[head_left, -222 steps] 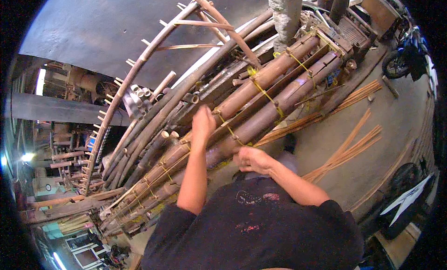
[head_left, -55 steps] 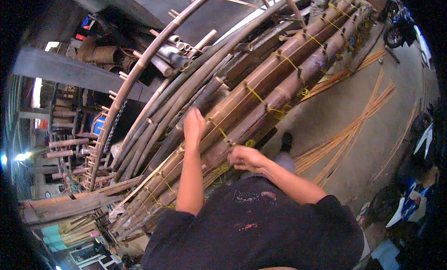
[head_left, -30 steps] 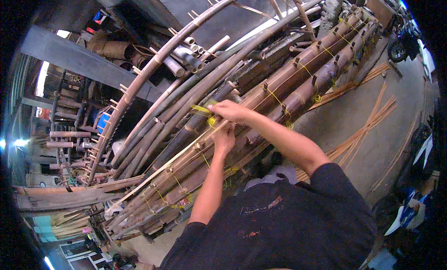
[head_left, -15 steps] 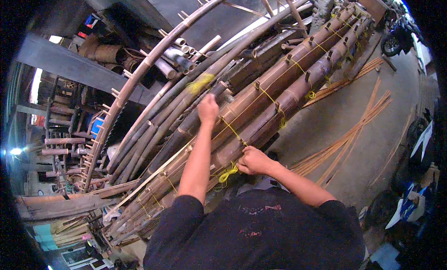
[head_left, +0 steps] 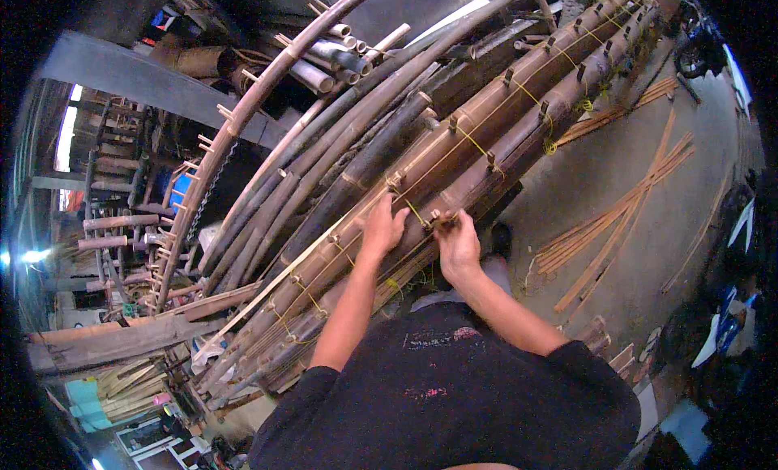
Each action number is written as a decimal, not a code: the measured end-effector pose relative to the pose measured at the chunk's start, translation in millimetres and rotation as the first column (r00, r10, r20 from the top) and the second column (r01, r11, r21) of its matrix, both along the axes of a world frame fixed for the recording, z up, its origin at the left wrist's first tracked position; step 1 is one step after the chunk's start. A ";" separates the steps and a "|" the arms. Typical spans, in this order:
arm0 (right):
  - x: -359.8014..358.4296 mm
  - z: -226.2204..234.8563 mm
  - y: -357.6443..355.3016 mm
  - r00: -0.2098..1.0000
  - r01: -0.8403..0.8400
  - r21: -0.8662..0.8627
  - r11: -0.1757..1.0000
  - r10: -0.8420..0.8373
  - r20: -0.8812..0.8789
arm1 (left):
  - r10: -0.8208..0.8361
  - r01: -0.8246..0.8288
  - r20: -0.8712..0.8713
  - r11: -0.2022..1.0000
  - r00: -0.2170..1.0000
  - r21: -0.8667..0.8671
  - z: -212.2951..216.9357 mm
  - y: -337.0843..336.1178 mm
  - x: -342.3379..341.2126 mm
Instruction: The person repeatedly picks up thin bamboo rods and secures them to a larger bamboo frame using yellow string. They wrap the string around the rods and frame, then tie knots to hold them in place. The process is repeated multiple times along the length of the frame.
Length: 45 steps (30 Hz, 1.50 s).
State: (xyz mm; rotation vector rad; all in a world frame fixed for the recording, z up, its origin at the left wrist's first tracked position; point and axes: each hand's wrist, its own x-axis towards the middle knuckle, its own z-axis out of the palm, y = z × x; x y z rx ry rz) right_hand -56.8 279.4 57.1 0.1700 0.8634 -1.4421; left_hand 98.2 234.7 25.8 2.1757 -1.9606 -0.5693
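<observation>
- The grey floor (head_left: pixel 600 158) spreads across the right side.
- Two long brown bamboo lengths run side by side on the slant, from lower left to upper right, in front of the person: the far bamboo (head_left: pixel 442 158) and the near bamboo (head_left: pixel 523 142).
- A curved pole (head_left: pixel 261 87) with short rungs jutting from it arches over the upper left.
- Dark poles (head_left: pixel 377 150) lie stacked just beyond the far bamboo.
- The person wears a black shirt (head_left: pixel 454 389), its sleeves ending above the elbows.
- Thin tan strips (head_left: pixel 643 184) lie crossed on the floor, well apart from the hands.
- A blue container (head_left: pixel 180 193) shows behind the curved pole.
- The left hand (head_left: pixel 384 227) is at the far bamboo, thumb parted from the fingers by a narrow gap; whether the fingertips pinch anything, I cannot tell.
- The right hand (head_left: pixel 455 239) is at the near bamboo, thumb and fingers curled close together beside a peg; what they hold, if anything, is too small to tell.
- Short dark pegs (head_left: pixel 508 77) stand in rows along both lengths.
- Yellow cord (head_left: pixel 415 208) spans the two lengths between the hands, with further crossings up and down their run.
</observation>
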 end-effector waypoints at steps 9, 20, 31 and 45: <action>51.3 37.2 -140.8 -0.723 -0.685 0.539 0.490 -0.370 -0.583 | 0.078 -0.077 -0.125 0.997 0.989 0.017 3.8 -10.3 -12.6; -40.8 -62.9 -3.2 -0.044 -0.995 0.076 -0.071 -0.379 -0.924 | 0.114 -0.159 -0.316 0.980 0.942 -0.120 9.7 -6.4 -11.9; -32.4 -42.5 7.8 -0.359 -0.932 0.285 0.223 -0.471 -0.806 | 0.103 -0.124 -0.110 0.970 0.989 -0.209 -28.7 -129.5 23.3; 165.9 -39.9 93.5 0.851 -0.126 -0.227 0.966 -0.012 -0.524 | 0.024 -0.023 -0.022 0.999 0.999 0.040 -0.8 95.5 138.4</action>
